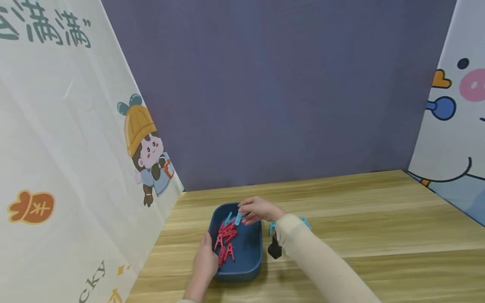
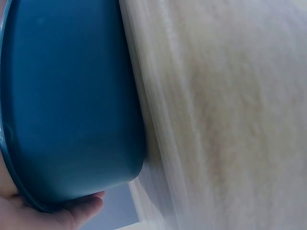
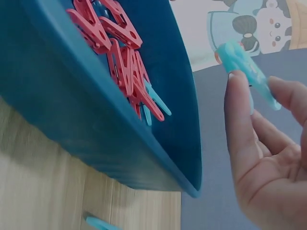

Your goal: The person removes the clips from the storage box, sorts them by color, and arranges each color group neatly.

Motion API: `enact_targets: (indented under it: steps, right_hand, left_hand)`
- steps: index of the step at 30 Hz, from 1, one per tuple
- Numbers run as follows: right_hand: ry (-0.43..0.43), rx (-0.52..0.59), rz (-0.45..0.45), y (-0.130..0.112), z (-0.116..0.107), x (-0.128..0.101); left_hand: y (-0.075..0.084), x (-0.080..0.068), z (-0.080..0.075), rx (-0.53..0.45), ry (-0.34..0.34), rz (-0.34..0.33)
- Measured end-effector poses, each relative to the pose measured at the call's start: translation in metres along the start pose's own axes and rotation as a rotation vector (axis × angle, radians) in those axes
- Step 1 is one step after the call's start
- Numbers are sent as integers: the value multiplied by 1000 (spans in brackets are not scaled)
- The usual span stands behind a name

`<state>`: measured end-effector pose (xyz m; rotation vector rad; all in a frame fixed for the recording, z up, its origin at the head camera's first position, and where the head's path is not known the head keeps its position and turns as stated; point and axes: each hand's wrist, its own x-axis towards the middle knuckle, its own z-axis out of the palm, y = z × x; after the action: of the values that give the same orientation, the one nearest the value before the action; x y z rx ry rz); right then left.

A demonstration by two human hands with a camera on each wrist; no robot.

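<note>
A dark blue tray [image 1: 248,252] on the wooden table holds several red clothespins [image 1: 226,237] and a few light blue ones [image 1: 229,218]. My right hand [image 1: 257,209] hovers over the tray's far end and pinches a light blue clothespin [image 1: 238,218] between its fingertips; in the right wrist view that clothespin [image 3: 245,69] is held above the tray's rim [image 3: 144,148]. My left hand [image 1: 204,263] grips the tray's near left edge, and its fingers [image 2: 72,211] show under the tray's wall [image 2: 67,105] in the left wrist view.
Light blue clothespins [image 1: 306,222] lie on the table behind my right forearm, and another one [image 3: 98,223] shows beside the tray. A black wrist camera [image 1: 274,249] hangs under that forearm. Cartoon-printed panels stand left and right, a purple wall behind.
</note>
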<state>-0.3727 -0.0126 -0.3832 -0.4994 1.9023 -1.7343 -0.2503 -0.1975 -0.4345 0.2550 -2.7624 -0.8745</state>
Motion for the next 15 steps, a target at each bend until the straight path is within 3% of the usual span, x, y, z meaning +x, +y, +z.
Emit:
enact_targets:
  steps: [15]
  right_hand:
    - [31, 95, -25, 1, -24, -16]
  left_hand:
    - [3, 0, -1, 3, -27, -28]
